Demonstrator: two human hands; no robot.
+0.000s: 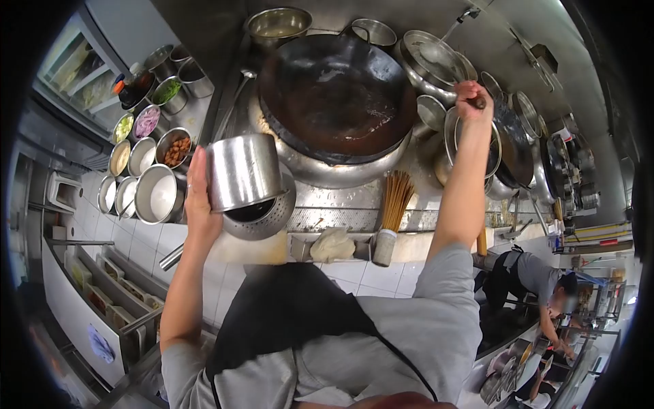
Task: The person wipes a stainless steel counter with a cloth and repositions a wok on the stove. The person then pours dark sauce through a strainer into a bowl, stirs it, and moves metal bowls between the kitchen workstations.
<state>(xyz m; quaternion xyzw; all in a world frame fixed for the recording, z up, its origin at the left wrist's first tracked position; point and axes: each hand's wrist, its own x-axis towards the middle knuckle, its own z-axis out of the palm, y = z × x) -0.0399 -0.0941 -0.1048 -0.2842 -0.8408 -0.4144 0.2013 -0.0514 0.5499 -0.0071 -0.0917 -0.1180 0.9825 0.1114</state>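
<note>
My left hand (197,198) presses against the side of a shiny steel pot (244,172), which is tilted over a perforated steel strainer (262,221). Something dark shows inside the strainer. My right hand (473,101) is closed round a dark handle end, reaching out beside the steel bowls at the upper right. Between my hands, a large dark wok (334,95) sits on the stove ring, with a little wet shine at its bottom. The far end of what my right hand holds is hard to make out.
A bamboo brush (394,204) and a crumpled cloth (332,245) lie at the stove's front edge. Several ingredient containers (155,194) stand at the left. Water runs from a tap (470,13) into a basin. A co-worker (538,279) bends over at the right.
</note>
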